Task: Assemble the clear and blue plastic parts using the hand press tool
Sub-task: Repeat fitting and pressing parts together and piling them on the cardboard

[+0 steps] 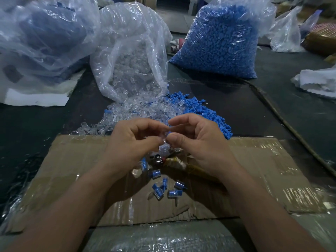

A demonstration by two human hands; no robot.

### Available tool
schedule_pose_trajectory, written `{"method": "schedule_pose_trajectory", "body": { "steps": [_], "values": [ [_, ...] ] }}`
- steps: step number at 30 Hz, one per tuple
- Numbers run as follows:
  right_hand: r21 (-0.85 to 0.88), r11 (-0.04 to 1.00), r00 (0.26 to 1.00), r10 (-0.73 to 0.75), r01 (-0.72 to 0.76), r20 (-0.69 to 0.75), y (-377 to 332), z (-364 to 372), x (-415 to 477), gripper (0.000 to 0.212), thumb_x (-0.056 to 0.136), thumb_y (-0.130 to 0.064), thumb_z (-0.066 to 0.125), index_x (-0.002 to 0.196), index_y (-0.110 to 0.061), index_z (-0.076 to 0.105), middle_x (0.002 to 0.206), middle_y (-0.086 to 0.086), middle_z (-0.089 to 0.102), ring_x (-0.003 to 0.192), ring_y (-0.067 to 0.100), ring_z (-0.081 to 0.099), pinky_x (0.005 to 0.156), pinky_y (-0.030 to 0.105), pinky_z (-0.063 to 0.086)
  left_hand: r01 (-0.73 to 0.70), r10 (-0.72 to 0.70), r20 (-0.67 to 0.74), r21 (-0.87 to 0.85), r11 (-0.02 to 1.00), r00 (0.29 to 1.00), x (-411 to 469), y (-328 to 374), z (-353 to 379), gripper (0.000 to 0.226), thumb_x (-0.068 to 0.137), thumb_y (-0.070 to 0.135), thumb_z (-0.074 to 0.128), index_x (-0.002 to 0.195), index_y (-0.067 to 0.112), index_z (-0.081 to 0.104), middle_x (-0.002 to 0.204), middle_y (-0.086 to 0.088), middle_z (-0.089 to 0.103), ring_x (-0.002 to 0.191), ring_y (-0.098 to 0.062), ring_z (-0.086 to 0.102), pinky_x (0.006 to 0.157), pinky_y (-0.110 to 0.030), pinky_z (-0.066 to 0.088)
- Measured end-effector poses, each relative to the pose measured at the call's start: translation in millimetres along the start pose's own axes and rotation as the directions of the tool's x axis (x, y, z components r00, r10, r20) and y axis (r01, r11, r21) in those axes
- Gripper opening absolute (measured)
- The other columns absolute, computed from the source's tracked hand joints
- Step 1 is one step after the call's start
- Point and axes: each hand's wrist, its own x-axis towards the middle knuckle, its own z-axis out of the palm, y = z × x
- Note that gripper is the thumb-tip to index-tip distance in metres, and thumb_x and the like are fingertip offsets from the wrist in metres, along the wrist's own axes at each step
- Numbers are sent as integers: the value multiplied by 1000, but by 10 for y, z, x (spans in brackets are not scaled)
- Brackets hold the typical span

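Observation:
My left hand (132, 140) and my right hand (196, 140) meet above the cardboard sheet (76, 171). Together their fingertips pinch a small clear part (164, 138) with a bit of blue at its top. Just below them lies the hand press tool (160, 159), metal with a wrapped yellowish handle, partly hidden by my right hand. Several joined clear-and-blue pieces (158, 190) lie scattered on the cardboard near my wrists. Behind my hands sit a pile of loose clear parts (131, 113) and a pile of loose blue parts (203, 110).
An open bag of clear parts (131, 57) lies behind the piles. A full bag of blue parts (221, 39) stands at the back right, and another large bag (40, 35) at the back left. A cable (283, 120) curves across the dark table on the right.

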Motion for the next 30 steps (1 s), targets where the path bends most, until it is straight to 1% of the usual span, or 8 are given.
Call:
{"method": "schedule_pose_trajectory", "body": {
  "steps": [2, 6, 9, 11, 14, 18, 24, 30],
  "values": [
    [-20, 1000, 1000, -6, 6, -7, -1, -1, -2, 26, 67, -29, 68, 90, -29, 56, 84, -6, 69, 81, 5, 67, 75, 23, 55, 43, -40, 33, -111, 993, 999, 1, 14, 3, 13, 66, 11, 70, 75, 21, 73, 73, -3, 71, 64, -13, 66, 60, -20, 54],
    [-38, 998, 999, -44, 43, -21, 16, 25, -3, 31, 60, -37, 67, 86, -25, 55, 80, -6, 67, 78, 5, 66, 72, 21, 54, 87, -86, 15, -149, 985, 996, 12, 2, 23, 16, 61, 15, 69, 75, 9, 66, 68, -6, 69, 58, -13, 65, 54, -17, 51],
    [-51, 997, 998, -58, 58, -15, 51, 43, 3, 24, 65, -28, 71, 84, -26, 56, 80, -6, 66, 78, 5, 65, 73, 22, 54, 118, -122, -10, -165, 979, 993, 20, -8, 43, 16, 56, 17, 70, 69, 8, 64, 62, -5, 67, 53, -13, 63, 50, -17, 50],
    [-92, 992, 996, -86, 86, 0, 62, 60, 1, 27, 69, -18, 74, 88, -28, 57, 84, -6, 66, 80, 5, 65, 76, 23, 54, 150, -162, -31, -246, 958, 986, 28, -13, 53, 7, 53, 16, 69, 59, 14, 66, 57, -4, 65, 49, -12, 60, 46, -17, 49],
    [-138, 973, 982, -189, 187, 0, 65, 89, -7, 29, 72, -10, 74, 90, -28, 60, 86, -8, 66, 82, 4, 66, 77, 21, 54, 180, -196, -18, -318, 931, 980, 30, -4, 44, 4, 52, 16, 67, 55, 19, 68, 55, -3, 64, 48, -12, 59, 45, -18, 49],
    [-183, 944, 957, -286, 275, -39, 93, 103, -5, 25, 72, -7, 73, 90, -23, 64, 80, -15, 64, 77, 0, 63, 72, 12, 49, 199, -210, 8, -358, 912, 978, 31, -21, 34, 3, 53, 11, 67, 55, 14, 67, 54, -6, 63, 45, -14, 59, 42, -18, 48],
    [-215, 912, 929, -368, 350, -50, 123, 61, -2, 27, 74, -8, 71, 97, -19, 64, 83, -18, 63, 78, 1, 64, 71, 13, 51, 252, -224, 116, -456, 854, 968, 63, -65, -17, 11, 57, 7, 61, 58, 12, 71, 57, -11, 64, 46, -17, 60, 42, -20, 49],
    [-285, 874, 905, -422, 393, -47, 140, 43, 6, 30, 73, -8, 71, 100, -19, 63, 82, -17, 62, 78, -3, 62, 70, 10, 49, 258, -221, 134, -452, 854, 966, 80, -78, -8, 8, 54, 9, 66, 59, 12, 71, 58, -12, 65, 47, -18, 62, 43, -20, 50]
  ]
}}
